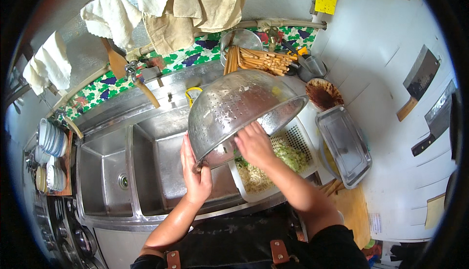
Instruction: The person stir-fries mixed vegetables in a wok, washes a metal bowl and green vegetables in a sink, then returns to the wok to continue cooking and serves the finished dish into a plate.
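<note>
A large steel colander [229, 103] is tilted on its side above the sink and a white basket, its open mouth turned down and to the right. My left hand [196, 177] grips its near left rim, with the thumb by a small handle. My right hand [256, 146] reaches into the mouth, fingers lying against the inner wall and partly hidden by the rim. Below, the white perforated basket [302, 137] holds shredded pale-green vegetable [293, 158] and thin pale strands [257, 180] that look like sprouts.
A two-basin steel sink [132, 171] lies left of the basket. Behind the colander stand bundled wooden chopsticks [264, 60]. At right are a clear lidded container [346, 147] and a bowl with dark residue [323, 94]. Cleavers [421, 73] hang on the wall; bowls [51, 139] stack far left.
</note>
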`<state>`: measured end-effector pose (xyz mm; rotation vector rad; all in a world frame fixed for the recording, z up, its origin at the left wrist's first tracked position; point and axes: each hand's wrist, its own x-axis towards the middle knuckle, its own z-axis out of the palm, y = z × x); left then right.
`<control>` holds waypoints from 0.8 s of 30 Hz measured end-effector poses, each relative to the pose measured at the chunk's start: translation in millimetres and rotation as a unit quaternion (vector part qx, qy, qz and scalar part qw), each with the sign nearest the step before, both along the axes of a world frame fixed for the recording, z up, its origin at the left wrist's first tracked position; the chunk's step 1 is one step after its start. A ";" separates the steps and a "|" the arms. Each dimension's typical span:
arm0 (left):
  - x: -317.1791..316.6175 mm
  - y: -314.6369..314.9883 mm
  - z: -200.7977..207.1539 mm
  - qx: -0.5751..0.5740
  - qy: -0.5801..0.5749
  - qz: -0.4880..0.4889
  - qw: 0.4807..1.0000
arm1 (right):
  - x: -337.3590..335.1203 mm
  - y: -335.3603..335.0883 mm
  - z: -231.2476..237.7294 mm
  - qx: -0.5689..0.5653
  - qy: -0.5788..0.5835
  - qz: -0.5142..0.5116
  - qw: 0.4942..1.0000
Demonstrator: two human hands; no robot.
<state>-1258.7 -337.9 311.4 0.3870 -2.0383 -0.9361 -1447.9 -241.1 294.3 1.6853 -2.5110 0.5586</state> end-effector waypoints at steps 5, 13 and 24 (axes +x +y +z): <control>-10.5 7.7 -10.0 -0.059 0.016 0.044 0.997 | 29.9 33.3 -28.7 -0.097 -0.053 0.039 0.993; -18.6 13.3 -19.0 -0.108 0.006 0.053 0.993 | 28.2 47.1 -20.0 -0.035 -0.062 0.141 0.988; -2.0 15.3 -29.4 0.113 0.073 0.079 0.988 | -17.0 99.8 -55.6 0.030 0.090 0.148 0.985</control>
